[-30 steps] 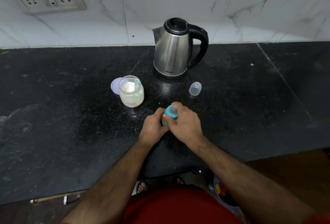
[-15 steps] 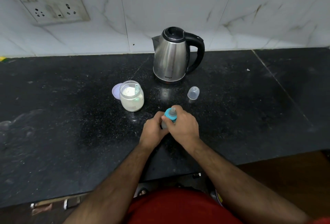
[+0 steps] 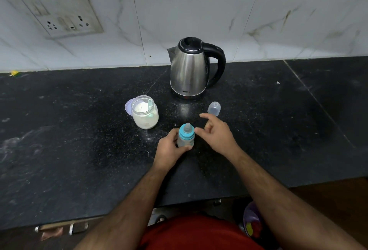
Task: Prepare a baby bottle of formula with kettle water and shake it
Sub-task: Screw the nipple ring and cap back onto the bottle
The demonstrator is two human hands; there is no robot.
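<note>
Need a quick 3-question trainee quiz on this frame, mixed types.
1. True or false: the right hand grips the bottle.
2. Which lies nearest the right hand? A) clear cap B) jar C) kettle
3. Fill in: the jar's lid lies on the counter, so the jar is ____.

Key: 1 false, the left hand holds it; 2 A; 3 open.
</note>
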